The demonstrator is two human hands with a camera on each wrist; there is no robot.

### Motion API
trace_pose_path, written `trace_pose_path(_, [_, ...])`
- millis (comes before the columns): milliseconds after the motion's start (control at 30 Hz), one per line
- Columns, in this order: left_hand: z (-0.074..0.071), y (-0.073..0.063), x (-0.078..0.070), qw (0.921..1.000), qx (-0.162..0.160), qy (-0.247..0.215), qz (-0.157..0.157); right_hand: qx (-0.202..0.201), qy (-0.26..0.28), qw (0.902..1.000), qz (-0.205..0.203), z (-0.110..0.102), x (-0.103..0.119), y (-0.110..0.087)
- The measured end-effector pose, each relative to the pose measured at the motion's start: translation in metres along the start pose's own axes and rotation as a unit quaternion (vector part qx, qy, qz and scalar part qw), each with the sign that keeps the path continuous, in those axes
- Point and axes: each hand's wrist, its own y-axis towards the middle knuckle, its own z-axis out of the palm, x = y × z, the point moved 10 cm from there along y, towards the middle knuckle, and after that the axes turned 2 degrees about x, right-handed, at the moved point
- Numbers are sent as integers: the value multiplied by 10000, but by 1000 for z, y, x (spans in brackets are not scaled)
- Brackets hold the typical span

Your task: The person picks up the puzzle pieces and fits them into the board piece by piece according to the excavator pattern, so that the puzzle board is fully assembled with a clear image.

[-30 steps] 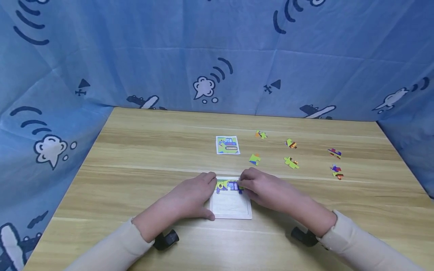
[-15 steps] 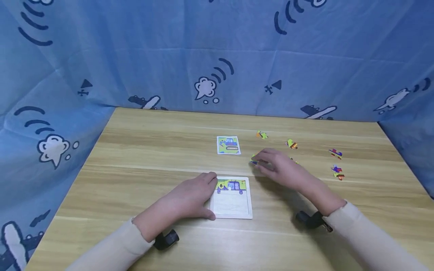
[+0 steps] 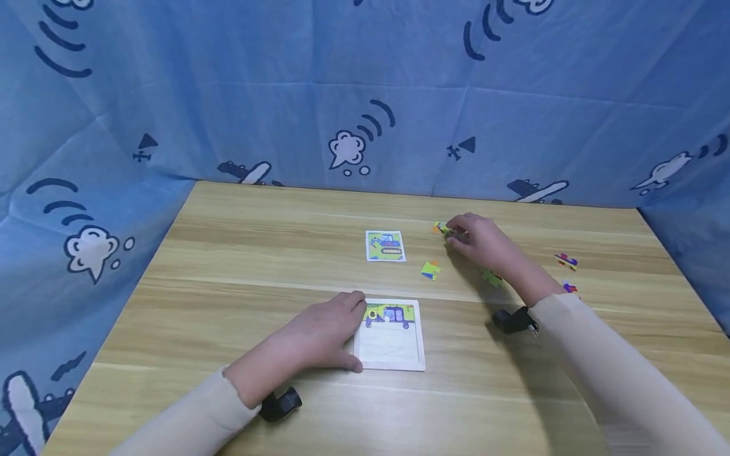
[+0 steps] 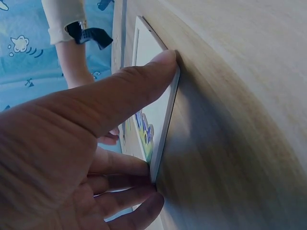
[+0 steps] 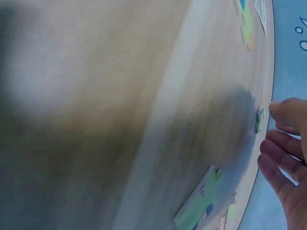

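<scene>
Gripping the white tray (image 3: pixel 392 349) on the counter (image 3: pixel 239 253) with left hand (image 3: pixel 327 332), joined pieces (image 3: pixel 395 314) inside along its far edge; hovering beside a loose piece (image 3: pixel 440 227) with right hand (image 3: pixel 479 242), in a spread grip.

Puzzle tray (image 3: pixel 390 349) is white; fitted strip (image 3: pixel 399 313) shows lime and purple-blue. Picture card (image 3: pixel 385 246): white border, lime ground, blue excavator print. Farthest jigsaw piece (image 3: pixel 440 227) is lime and orange; far-right pieces (image 3: pixel 566 261) show red and purple. Tabletop (image 3: pixel 256 240): tan streaked woodgrain. Cloth backdrop (image 3: pixel 256 50): blue, navy-and-white cloud-and-plane print.
</scene>
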Motion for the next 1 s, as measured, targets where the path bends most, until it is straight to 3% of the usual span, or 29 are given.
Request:
trace_pose_path(500, [-1, 0, 1, 10000, -14, -64, -7, 114, -306, 9994, 105, 10, -8, 19])
trace_pose_path(767, [-2, 0, 1, 10000, -27, -77, -2, 126, -293, 9993, 186, 11, -8, 21])
trace_pose_path(1000, [-2, -1, 0, 10000, -35, -46, 5, 68, -299, 9995, -20, 11, -3, 17])
